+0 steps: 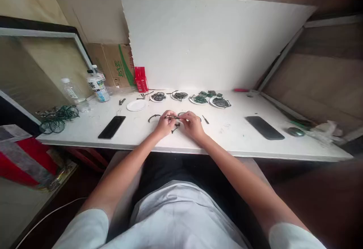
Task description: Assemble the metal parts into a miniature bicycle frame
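My left hand (164, 125) and my right hand (194, 125) meet above the white table (227, 135). Between their closed fingertips is a thin dark rod-like piece (171, 117), which both hands grip. Its exact kind is too small to make out. Below the hands lie small dark pieces (175, 129). A curved black strip (154, 117) rests just left of my left hand, and part of a round dark piece (181, 113) shows behind the fingers. To the right of my right hand lies a small dark pointed tool or part (205, 119).
White plates (136, 106) stand along the back, several bearing dark or green wire-like parts (221, 102). A phone (112, 127) lies left, a dark slab (264, 128) right. Bottles (98, 86), green wire rings (58, 120) and a red box (141, 79) stand left; a white board (210, 41) rises behind.
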{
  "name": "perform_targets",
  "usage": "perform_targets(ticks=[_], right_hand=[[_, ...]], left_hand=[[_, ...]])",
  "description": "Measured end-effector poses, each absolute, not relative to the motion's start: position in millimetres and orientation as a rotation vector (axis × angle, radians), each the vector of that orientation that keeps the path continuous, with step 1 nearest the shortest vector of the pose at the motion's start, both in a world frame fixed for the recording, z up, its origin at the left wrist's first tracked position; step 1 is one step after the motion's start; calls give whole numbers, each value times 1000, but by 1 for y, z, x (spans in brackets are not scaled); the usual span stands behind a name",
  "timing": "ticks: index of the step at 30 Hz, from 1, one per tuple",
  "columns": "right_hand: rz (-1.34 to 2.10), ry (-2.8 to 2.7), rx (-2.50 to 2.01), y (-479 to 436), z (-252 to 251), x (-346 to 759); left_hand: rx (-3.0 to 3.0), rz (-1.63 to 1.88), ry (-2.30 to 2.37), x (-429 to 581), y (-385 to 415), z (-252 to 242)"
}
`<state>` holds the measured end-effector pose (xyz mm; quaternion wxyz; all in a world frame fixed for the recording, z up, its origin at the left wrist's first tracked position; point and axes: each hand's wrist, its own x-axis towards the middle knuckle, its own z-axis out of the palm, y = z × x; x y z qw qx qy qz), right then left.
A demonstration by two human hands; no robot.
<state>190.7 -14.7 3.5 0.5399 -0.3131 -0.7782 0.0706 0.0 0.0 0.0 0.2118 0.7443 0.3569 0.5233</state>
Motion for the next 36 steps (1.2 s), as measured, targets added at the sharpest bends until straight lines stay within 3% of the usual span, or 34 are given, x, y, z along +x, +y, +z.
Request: perform_targets(ticks=[36], right_hand=[[280, -1811, -842, -17, 6, 186]], left_hand=[[1867, 1440, 1068, 4, 1, 1]])
